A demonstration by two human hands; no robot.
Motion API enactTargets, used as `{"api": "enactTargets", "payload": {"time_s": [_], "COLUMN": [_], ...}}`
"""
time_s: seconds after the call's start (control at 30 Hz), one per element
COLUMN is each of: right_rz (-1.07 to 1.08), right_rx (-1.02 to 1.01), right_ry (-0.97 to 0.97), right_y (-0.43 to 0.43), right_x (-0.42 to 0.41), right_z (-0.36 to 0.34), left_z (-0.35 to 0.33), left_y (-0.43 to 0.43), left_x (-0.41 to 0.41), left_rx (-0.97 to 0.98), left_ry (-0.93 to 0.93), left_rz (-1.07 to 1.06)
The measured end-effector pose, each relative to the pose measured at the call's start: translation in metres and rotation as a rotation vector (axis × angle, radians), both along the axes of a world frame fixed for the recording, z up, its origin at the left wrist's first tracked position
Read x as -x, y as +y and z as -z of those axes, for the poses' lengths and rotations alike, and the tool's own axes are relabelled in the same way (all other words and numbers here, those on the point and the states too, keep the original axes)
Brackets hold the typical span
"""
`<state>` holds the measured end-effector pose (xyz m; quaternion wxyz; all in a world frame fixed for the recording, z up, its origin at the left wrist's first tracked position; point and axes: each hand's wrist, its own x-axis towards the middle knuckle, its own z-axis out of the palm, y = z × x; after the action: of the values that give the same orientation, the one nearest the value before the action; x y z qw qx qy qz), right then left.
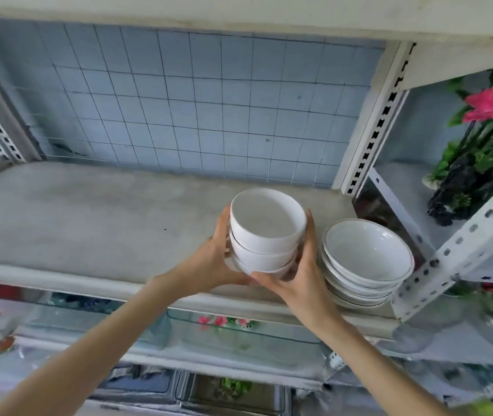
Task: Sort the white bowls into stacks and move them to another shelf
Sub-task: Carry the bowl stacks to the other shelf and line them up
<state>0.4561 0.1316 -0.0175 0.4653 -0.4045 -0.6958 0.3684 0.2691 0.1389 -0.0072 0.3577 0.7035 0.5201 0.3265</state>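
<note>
Plainly, the chief risk is a knock. The held stack of white bowls (266, 235) hangs just beside the stack of wider bowls (366, 259), which already stands at the right end of the grey shelf (89, 223). The right hand (302, 280) fills the narrow gap between the two stacks. Setting down too far right would clip the wider rims or pinch that hand's fingers. A second risk lies within the held stack: its bowls sit nested a little unevenly, so a tilt while lowering could let the top one slide.

The left hand (209, 262) cups the stack's left side, fingers curled round it. The right hand grips the other side the same way, its thumb reaching beneath the lowest bowl. Whether that bowl already touches the shelf is hard to tell, since the hands hide its base.

The top bowl of the held stack is empty. So is the top bowl of the neighbouring stack, whose bowls carry a thin dark line at the rim. Beyond the slotted post (371, 121), a pink flower (489, 103) stands in another bay.
</note>
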Motion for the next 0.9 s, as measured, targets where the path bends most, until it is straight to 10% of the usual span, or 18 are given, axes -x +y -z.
{"api": "enactTargets", "payload": {"time_s": [0.9], "right_rz": [-0.342], "right_rx": [-0.11], "right_ry": [0.153], "right_y": [-0.056], "right_x": [0.153], "right_z": [-0.101], "left_z": [-0.094], "left_y": [-0.122], "left_x": [0.143], "left_rx": [-0.315], "left_ry": [-0.143], "left_rz": [-0.405]}}
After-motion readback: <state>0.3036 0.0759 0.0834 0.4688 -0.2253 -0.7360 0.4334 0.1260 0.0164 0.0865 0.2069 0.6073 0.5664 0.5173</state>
